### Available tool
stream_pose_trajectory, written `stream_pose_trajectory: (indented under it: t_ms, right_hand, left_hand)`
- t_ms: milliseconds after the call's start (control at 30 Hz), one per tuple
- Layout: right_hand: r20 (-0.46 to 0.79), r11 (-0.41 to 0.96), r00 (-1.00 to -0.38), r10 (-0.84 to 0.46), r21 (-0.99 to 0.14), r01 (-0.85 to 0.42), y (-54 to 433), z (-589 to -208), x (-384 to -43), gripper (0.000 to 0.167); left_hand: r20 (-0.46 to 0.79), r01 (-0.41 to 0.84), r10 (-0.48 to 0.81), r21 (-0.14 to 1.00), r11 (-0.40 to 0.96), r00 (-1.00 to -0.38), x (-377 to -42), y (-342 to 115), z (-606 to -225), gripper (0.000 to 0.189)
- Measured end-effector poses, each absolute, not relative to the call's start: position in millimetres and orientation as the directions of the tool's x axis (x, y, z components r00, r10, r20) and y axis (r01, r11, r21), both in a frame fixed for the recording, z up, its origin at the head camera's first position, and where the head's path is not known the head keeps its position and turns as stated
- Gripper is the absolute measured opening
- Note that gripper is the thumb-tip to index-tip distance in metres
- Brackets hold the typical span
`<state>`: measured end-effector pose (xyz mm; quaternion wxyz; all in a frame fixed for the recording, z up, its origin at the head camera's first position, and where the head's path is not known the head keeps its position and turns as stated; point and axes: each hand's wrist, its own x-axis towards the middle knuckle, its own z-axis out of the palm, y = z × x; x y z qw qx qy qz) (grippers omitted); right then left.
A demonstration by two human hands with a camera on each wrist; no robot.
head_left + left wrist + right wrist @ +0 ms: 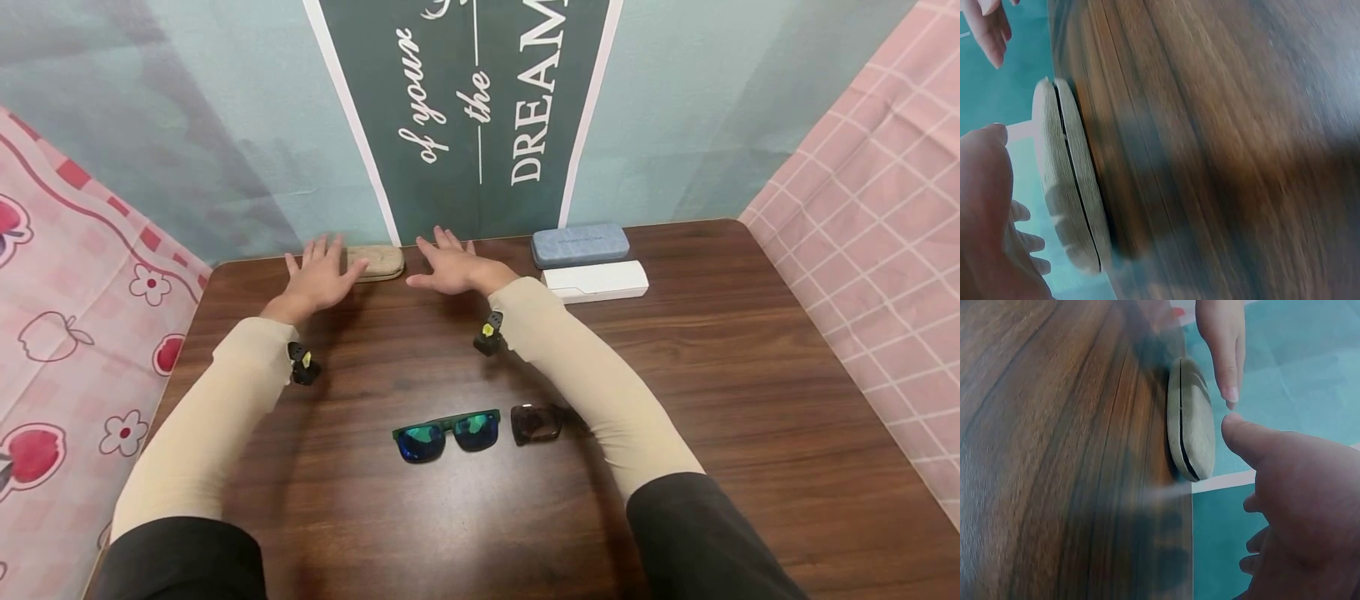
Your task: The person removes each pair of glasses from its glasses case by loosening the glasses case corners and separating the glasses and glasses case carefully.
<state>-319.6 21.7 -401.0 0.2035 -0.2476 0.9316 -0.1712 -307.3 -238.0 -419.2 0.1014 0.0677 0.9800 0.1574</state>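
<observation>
A beige glasses case point(378, 262) lies closed at the table's back edge, between the two hands. My left hand point(318, 277) is at its left end, fingers spread and straight, the thumb overlapping the case in the head view. To the right of the case, my right hand point(453, 265) hovers with its fingers spread and nothing in them. Both wrist views show the case point(1075, 181) with a dark seam along its side and the hands apart from it. Nearer the front lie sunglasses with blue-green lenses point(447, 435) and dark-framed glasses point(537, 423), the latter partly hidden by the right sleeve.
A blue glasses case point(581, 246) and a white case point(596, 282) lie side by side at the back right of the wooden table point(750, 400). A fabric backdrop point(675, 125) hangs behind the table, and patterned cloths hang at both sides.
</observation>
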Motion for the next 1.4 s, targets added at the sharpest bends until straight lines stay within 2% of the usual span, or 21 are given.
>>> stream_pose_trajectory:
  t_ms: [167, 533, 767, 1133, 1400]
  right_hand:
    - [-0.288, 0.804, -0.788, -0.544, -0.45, -0.39, 13.7, -404.2, -319.7, 0.084]
    - [-0.169, 0.738, -0.786, -0.594, -0.504, -0.449, -14.3, -419.9, -320.4, 0.074]
    - [-0.192, 0.738, -0.777, -0.599, -0.508, -0.444, -22.1, -428.6, -318.8, 0.073]
    - [-0.212, 0.742, -0.778, -0.591, -0.522, -0.421, -26.1, -437.2, -320.2, 0.075]
    - [-0.259, 0.779, -0.797, -0.546, -0.507, -0.369, -32.7, -436.6, -319.1, 0.08]
  left_hand:
    - [-0.174, 0.085, 0.155, 0.356, 0.931, -0.972, -307.6, -253.3, -421.8, 0.089]
    - [-0.172, 0.06, 0.154, 0.458, 0.887, -0.973, -305.6, -281.7, -430.8, 0.087]
    - [-0.136, 0.079, 0.171, 0.509, 0.857, -0.976, -306.3, -288.1, -433.9, 0.078]
    - [-0.076, 0.135, 0.201, 0.509, 0.85, -0.977, -305.5, -287.1, -437.8, 0.065]
    - [-0.11, 0.114, 0.198, 0.517, 0.848, -0.974, -306.2, -286.6, -439.5, 0.064]
